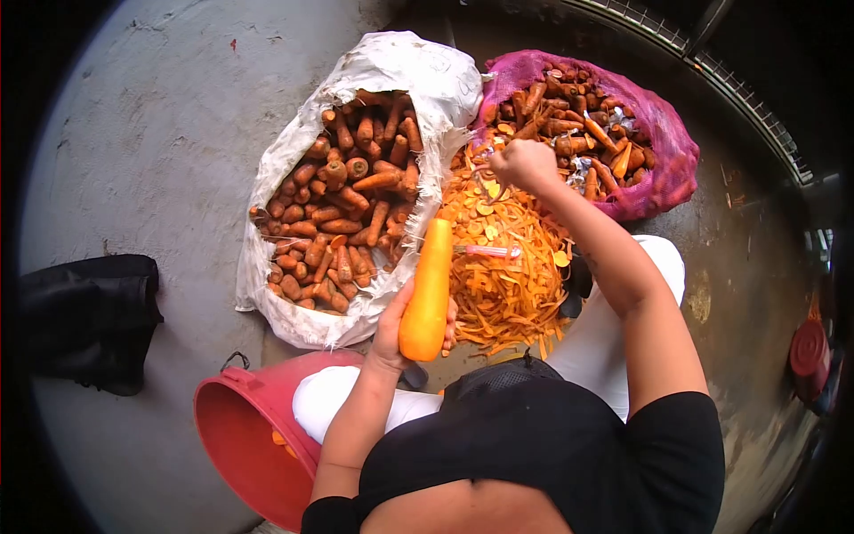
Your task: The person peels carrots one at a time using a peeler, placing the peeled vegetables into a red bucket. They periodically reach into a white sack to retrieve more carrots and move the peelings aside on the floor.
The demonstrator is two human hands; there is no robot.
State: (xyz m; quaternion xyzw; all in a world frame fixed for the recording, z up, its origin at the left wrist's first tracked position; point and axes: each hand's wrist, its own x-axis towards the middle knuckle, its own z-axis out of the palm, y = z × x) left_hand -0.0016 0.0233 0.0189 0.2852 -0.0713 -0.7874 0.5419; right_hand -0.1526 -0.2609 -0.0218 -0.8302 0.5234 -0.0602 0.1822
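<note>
My left hand is wrapped round the thick lower end of a large peeled carrot, which stands nearly upright, its narrower top pointing away from me. My right hand is closed above the far part of a heap of carrot peelings. Something thin shows at its fingertips; I cannot make out what it is. Just right of the carrot, over the peelings, is a peeler-like tool with a pale pink handle. Round cut carrot slices lie among the peelings.
A white sack of unpeeled carrots stands open at the left. Beyond my right hand is a magenta mesh sack with more carrots. A red bucket with orange pieces tilts by my left leg; black boots lie far left.
</note>
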